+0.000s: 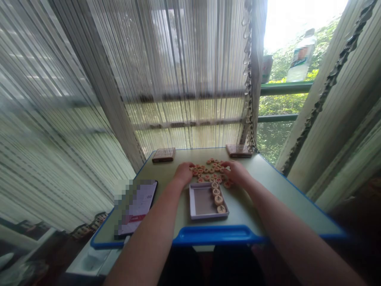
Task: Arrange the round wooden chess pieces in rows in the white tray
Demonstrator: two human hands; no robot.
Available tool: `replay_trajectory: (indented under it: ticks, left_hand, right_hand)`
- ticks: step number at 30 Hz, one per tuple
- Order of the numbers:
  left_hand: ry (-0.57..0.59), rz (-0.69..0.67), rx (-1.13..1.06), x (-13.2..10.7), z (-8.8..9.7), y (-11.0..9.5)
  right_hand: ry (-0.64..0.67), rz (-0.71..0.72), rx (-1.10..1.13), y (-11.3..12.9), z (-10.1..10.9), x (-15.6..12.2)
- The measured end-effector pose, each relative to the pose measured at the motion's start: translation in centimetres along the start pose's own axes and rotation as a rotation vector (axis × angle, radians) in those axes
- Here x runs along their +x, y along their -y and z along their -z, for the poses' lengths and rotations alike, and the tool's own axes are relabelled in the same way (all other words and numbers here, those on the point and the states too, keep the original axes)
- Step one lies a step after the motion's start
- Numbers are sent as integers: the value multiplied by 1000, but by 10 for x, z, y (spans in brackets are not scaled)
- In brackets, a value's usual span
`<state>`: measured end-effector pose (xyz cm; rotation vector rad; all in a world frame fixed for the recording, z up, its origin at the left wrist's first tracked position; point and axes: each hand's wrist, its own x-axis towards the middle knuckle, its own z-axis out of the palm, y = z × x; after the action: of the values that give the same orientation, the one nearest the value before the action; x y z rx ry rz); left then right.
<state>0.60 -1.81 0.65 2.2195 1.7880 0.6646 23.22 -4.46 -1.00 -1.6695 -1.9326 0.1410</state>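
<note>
Round wooden Chinese chess pieces [211,171] with red or black characters lie in a loose pile on the table. At the pile's left edge is my left hand [183,173], its fingers slightly apart and reaching to the nearest pieces. My right hand [235,171] is at the right edge, thumb and index finger spread beside pieces. No piece shows clearly in either hand; some fingertips are hidden. Between my forearms and nearer to me sits a shallow white box [205,200]. Several black-marked pieces [218,200] stand in a column along its right wall.
A phone [138,208] lies on the pale table [279,198] left of my left forearm. Two flat brown boxes [164,154] [238,150] are at the far corners. A blue tray [216,234] edges the near side. Beyond hang striped curtains [184,71]; a bottle [302,57] stands on a rail.
</note>
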Motion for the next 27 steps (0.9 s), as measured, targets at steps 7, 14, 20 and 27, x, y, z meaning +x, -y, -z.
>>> replay_trajectory:
  ticks: [7,14,20,27]
  left_hand:
    - [-40,-5,2,3,-2,-2]
    - [-23,-173,4,10,-9,-5]
    - [37,-84,26,7,-8,-6]
    - [46,-114,69,1,-3,-9]
  right_hand:
    - [22,221,29,13,-15,5]
    - [115,385,21,21,-25,11]
    - [73,346,-2,24,-22,8]
    - [94,332,-22,23,-22,7]
